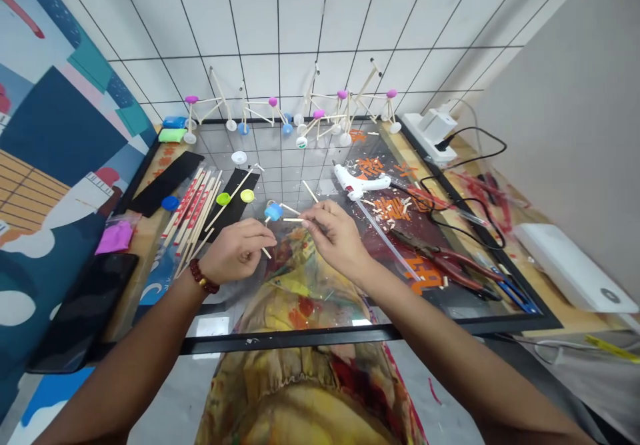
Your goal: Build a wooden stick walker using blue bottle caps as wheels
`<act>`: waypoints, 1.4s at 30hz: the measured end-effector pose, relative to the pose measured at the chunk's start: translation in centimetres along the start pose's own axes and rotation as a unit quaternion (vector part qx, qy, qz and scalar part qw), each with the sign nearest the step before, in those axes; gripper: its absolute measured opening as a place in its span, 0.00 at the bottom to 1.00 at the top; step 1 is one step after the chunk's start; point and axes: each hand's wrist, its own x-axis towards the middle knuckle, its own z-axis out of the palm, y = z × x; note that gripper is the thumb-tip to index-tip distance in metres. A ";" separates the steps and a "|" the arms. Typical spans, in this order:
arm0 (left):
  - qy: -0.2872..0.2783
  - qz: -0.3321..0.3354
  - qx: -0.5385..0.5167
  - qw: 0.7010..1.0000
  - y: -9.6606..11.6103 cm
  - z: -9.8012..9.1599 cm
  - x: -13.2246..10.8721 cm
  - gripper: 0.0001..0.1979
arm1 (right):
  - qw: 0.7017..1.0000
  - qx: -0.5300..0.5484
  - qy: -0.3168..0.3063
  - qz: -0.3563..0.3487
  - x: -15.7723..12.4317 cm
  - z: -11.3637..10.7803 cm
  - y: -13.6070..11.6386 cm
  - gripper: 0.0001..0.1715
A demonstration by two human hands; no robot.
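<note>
My left hand (239, 248) is closed in a pinch on a thin wooden stick (267, 253), whose end shows below the fingertips. Just above those fingertips is a blue bottle cap (273, 212) with thin sticks at it. My right hand (336, 237) pinches a short wooden stick (293, 220) that points left toward the cap. Another stick (310, 190) slants up behind the right fingers; whether it is held I cannot tell. Left of the hands, a green cap (223, 198) and a yellow cap (247, 196) lie near bundled chopsticks (193, 208).
Several stick models (319, 115) with cap wheels and pink blobs stand along the tiled wall. A white glue gun (361, 182), red-handled pliers (450, 262) and stick scraps (393, 208) lie on the right. A power strip (427, 138) stands behind; a black phone (87, 312) lies left.
</note>
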 end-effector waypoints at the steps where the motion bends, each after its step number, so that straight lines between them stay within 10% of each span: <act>1: -0.002 -0.002 -0.003 1.000 0.1 0.1 0.0 0.18 | 1.000 0.003 0.004 0.005 0.0 0.2 0.3 0.11; 8: 0.167 -0.119 0.082 0.975 -0.9 0.4 -0.2 0.11 | 0.995 -0.099 -0.007 -0.034 -0.4 -0.1 1.8 0.10; 16: 0.165 -0.139 0.109 0.970 -0.8 0.4 -0.2 0.09 | 0.983 -0.184 0.004 -0.005 -0.6 -2.2 1.9 0.10; 26: 0.202 -0.156 0.111 0.960 -0.1 0.5 0.5 0.07 | 0.986 -0.130 -0.058 -0.085 -1.7 0.4 0.5 0.07; 35: 0.122 -0.166 0.071 0.976 -0.6 0.4 -0.2 0.11 | 0.952 -0.218 -0.216 0.008 -0.7 -0.4 -2.0 0.09; 42: -0.065 -0.025 -0.010 0.998 1.2 -1.3 -0.1 0.12 | 0.967 -0.187 -0.173 0.022 -0.8 0.9 -1.0 0.06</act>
